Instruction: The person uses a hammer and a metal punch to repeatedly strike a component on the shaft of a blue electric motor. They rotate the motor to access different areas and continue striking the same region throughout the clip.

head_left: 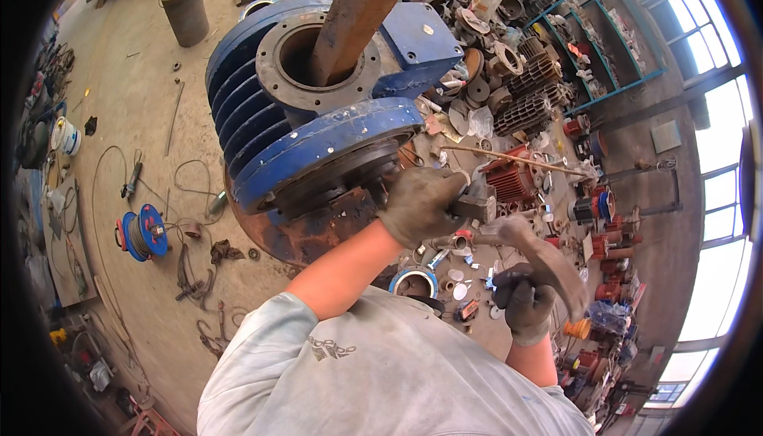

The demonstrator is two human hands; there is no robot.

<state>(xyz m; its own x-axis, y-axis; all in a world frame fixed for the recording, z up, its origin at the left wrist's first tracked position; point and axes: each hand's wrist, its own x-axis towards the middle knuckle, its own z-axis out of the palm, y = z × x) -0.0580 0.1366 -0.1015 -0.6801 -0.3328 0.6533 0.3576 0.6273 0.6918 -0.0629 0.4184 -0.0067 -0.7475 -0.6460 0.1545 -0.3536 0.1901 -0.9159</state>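
Note:
A large blue finned gear housing [310,146] stands on a rust-brown round base [294,237] in front of me. A thick brown bar [358,23] leans up out of its round flanged bore. My left hand [425,205], in a dirty work glove, is closed round a stubby metal bar [475,209] beside the dark lower flange. The bar's far end is hidden by the hand and housing. On the right, my gloved right hand [524,305] is closed on a hammer, its long head [548,265] blurred and a little apart from the bar.
Scrap castings and parts [517,78] are heaped behind the housing. Red motors [509,178] and small parts litter the right side. A blue cable reel [145,232], loose cables and a rusty bucket [184,11] stand on the left floor. Teal shelving [596,42] is at the far right.

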